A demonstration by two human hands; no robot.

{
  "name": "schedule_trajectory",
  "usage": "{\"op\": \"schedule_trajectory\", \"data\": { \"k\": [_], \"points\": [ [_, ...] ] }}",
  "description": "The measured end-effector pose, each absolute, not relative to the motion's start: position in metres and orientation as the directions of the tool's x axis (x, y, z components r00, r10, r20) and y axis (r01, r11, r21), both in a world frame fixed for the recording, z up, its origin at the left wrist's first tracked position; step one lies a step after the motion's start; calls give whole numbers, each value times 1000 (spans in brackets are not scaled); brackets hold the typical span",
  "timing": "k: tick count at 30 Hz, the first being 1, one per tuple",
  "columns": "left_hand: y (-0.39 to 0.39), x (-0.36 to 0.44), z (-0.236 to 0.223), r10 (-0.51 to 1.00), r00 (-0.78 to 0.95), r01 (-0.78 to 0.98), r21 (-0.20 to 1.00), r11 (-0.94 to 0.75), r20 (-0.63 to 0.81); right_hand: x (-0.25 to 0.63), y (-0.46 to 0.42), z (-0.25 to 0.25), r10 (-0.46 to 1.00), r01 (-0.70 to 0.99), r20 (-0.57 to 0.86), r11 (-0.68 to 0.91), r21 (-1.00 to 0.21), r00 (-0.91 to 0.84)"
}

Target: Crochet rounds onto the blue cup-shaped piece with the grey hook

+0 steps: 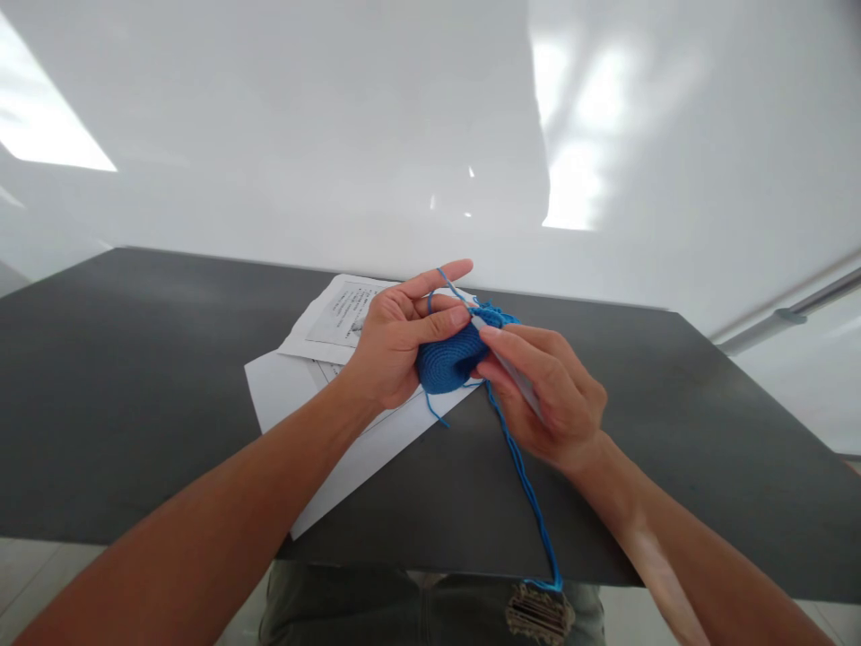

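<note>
Table (134,395) lying dark and mostly bare around the white papers (323,386), near edge running just above the lap, while the left hand (396,345) is pinching the blue crochet piece (447,359) and the right hand (544,395) is gripping the crochet hook (515,377) against it, blue yarn (531,502) trailing down over the edge.

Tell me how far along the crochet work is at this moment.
Done: the blue crocheted piece already shows many closed rounds, forming a small cup. In hand: the left hand pinches it with yarn over the forefinger, and the right hand holds a crochet hook at its top edge. Left: the yarn is uncut, trailing off the table; the final size cannot be told.
</note>
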State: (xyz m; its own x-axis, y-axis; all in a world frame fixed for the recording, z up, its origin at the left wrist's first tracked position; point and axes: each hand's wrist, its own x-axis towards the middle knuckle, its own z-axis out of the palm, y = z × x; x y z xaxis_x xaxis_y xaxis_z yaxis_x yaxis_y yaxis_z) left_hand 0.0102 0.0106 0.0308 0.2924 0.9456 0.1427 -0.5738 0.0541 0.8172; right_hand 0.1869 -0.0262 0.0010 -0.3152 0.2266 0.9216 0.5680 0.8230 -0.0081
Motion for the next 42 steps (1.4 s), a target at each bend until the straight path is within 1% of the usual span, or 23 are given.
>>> {"op": "schedule_trajectory", "data": {
  "k": [1, 4, 6, 9, 12, 15, 20, 24, 27, 30, 37, 42],
  "points": [
    [12, 9, 30, 944, 298, -561, 826, 56, 139, 190, -26, 3, 271, 545, 915, 836, -70, -299],
    [16, 6, 28, 944, 308, -516, 854, 63, 117, 198, -27, 6, 462, 435, 863, 833, -342, -207],
    [19, 5, 27, 943, 317, -496, 865, 71, 104, 202, -26, 8, 541, 339, 824, 817, -467, -167],
    [21, 4, 27, 935, 342, -483, 871, 86, 97, 208, -24, 10, 587, 234, 795, 803, -548, -152],
    [22, 2, 28, 921, 381, -467, 876, 117, 80, 215, -24, 14, 629, 176, 761, 776, -605, -158],
    [23, 0, 29, 911, 410, -442, 885, 146, 55, 222, -24, 17, 649, 170, 743, 761, -627, -166],
    [26, -2, 30, 902, 432, -403, 900, 163, 30, 230, -24, 20, 629, 191, 753, 777, -600, -192],
    [28, -5, 32, 891, 454, -333, 927, 175, -5, 234, -24, 25, 617, 234, 754, 785, -573, -224],
    [30, -8, 31, 889, 457, -276, 949, 151, -9, 234, -24, 29, 615, 267, 749, 786, -558, -247],
    [32, -10, 30, 885, 466, -229, 966, 117, 4, 236, -26, 31, 625, 267, 736, 779, -567, -261],
    [32, -11, 34, 870, 493, -173, 978, 115, -15, 239, -28, 30, 676, 205, 697, 736, -645, -238],
    [32, -14, 35, 864, 503, -132, 988, 79, -2, 240, -28, 32, 658, 249, 705, 753, -609, -265]
  ]
}}
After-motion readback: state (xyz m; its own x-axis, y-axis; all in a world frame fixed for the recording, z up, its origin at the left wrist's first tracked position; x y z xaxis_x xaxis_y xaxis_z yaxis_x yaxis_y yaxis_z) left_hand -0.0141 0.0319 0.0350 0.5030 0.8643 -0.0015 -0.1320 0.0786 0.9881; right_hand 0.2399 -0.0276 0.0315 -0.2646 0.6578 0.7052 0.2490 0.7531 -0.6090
